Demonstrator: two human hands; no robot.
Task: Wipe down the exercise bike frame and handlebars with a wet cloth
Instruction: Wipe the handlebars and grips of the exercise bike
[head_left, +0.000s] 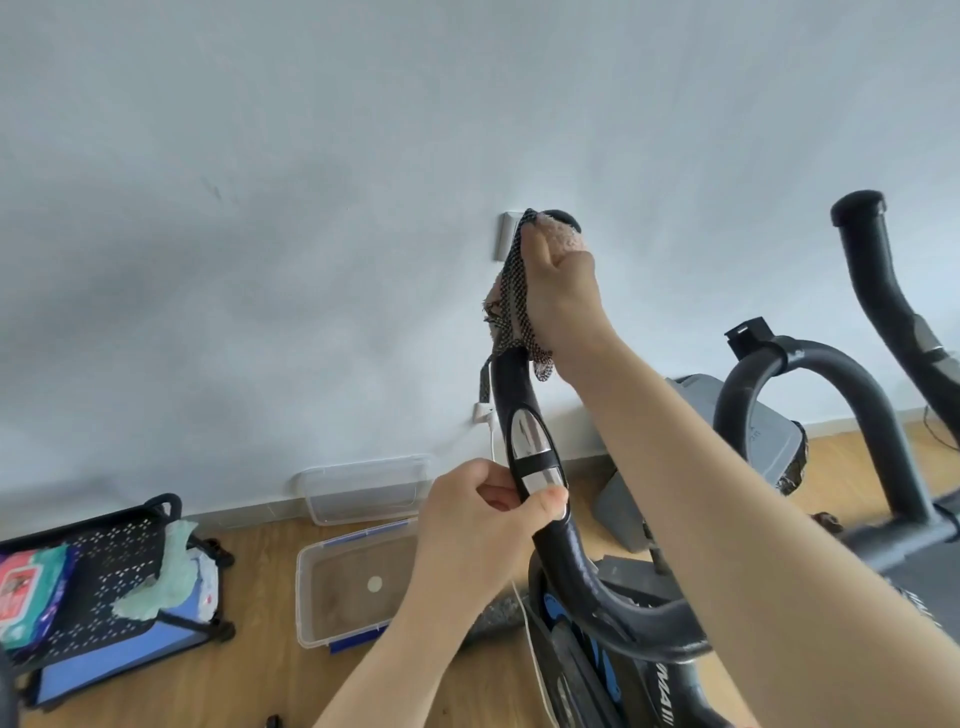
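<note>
A black exercise bike fills the lower right, with its left handlebar (524, 415) rising up the middle of the view. My right hand (563, 296) is wrapped around the top end of that bar, shut on a pink cloth with a black checkered edge (511, 301). My left hand (483, 519) pinches the same bar lower down, at its silver sensor plate (530, 441). The right handlebar (878, 270) stands untouched at the far right, with a curved middle bar (810, 364) between them.
A clear plastic tub of murky water (353, 582) sits on the wooden floor, its lid (363, 488) leaning at the wall. A black perforated cart (104, 577) with wipes and a green cloth stands at the left. A grey box (774, 441) sits behind the bike.
</note>
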